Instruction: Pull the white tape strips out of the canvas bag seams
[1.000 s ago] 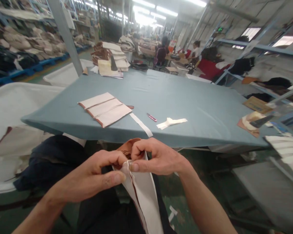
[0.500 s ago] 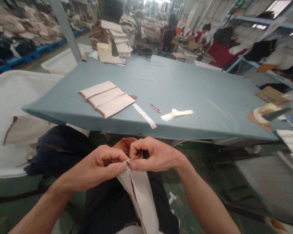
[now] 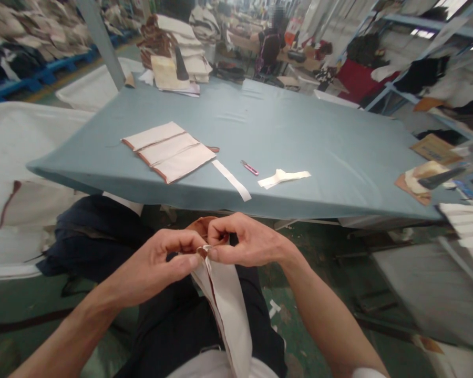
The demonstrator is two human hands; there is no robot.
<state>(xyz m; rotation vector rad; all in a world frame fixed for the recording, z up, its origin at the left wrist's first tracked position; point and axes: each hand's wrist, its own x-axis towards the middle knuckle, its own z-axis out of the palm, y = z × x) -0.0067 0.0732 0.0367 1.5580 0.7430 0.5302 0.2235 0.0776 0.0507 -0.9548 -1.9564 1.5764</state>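
A cream fabric piece (image 3: 229, 299) with brown edging hangs over my lap, its upper end pinched between both hands. My left hand (image 3: 163, 260) grips the edge at the left with thumb and forefinger. Close beside it, my right hand (image 3: 248, 241) pinches the same edge from the right. A bit of brown shows in the small gap between my fingertips. Behind the hands, brown material (image 3: 201, 227) is partly hidden. On the table lie a flat cream panel (image 3: 169, 152) with brown edges, a white strip (image 3: 232, 180), pink-handled thread snips (image 3: 249, 168) and pale tape pieces (image 3: 284, 178).
The blue-covered table (image 3: 339, 173) spans the view ahead. Stacked cream pieces (image 3: 185, 44) stand at its far left. White bins (image 3: 27, 121) and dark cloth (image 3: 98, 236) are at left, shelving (image 3: 413, 26) at right. A person (image 3: 270, 47) sits in the background.
The fingertips have drawn slightly apart, and more brown shows between them at the fabric's upper edge. The table and its things sit slightly higher and further left in view.
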